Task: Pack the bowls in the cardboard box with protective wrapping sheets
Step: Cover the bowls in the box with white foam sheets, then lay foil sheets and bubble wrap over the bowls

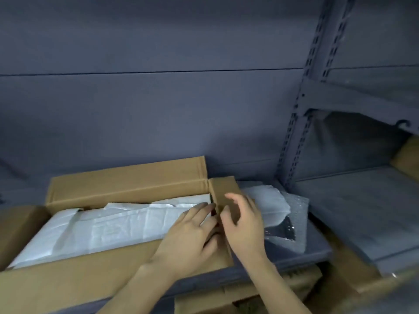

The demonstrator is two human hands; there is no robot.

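Two bare forearms reach forward from the bottom edge, converging toward the middle right of the view. The left hand lies palm down, back of the hand up, its fingers extended forward and slightly spread, the thumb tucked toward the right hand. The right hand sits just beside it, nearly touching, raised a little, with fingers loosely curved and parted, the index finger lifted uppermost and the thumb pointing left. Neither hand clearly holds anything; motion blur softens the fingertips.
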